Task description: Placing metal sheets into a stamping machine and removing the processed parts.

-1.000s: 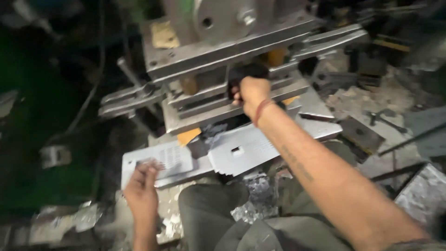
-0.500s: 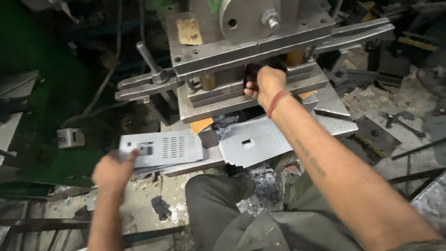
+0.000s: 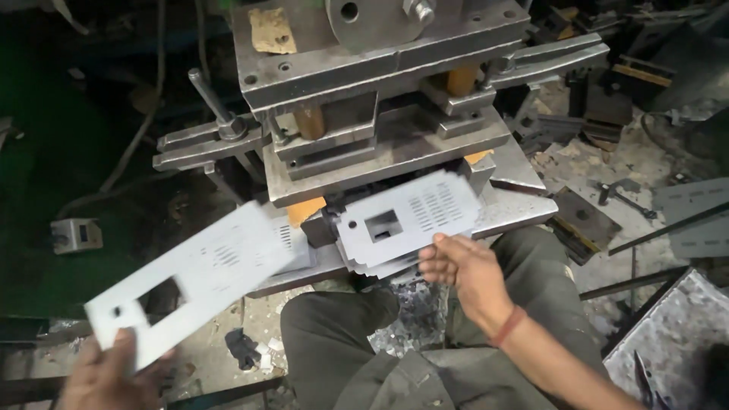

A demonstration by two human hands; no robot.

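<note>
My left hand (image 3: 106, 376) grips one end of a long grey metal plate (image 3: 190, 277) with a square cut-out and slots, blurred and held slanting up toward the press. My right hand (image 3: 463, 269) holds the near edge of another slotted plate (image 3: 410, 220) that lies on a small stack of like plates on the press bed. The steel press die (image 3: 380, 114) stands just behind both plates.
A lever handle (image 3: 209, 99) sticks up at the press's left. Metal scrap and tools litter the floor at right (image 3: 607, 190). A perforated sheet (image 3: 676, 342) lies at bottom right. My knees (image 3: 342, 334) sit below the bed.
My right hand left the die and came down onto the plate stack. My left hand lifted its plate off the bed and swung it left and up.
</note>
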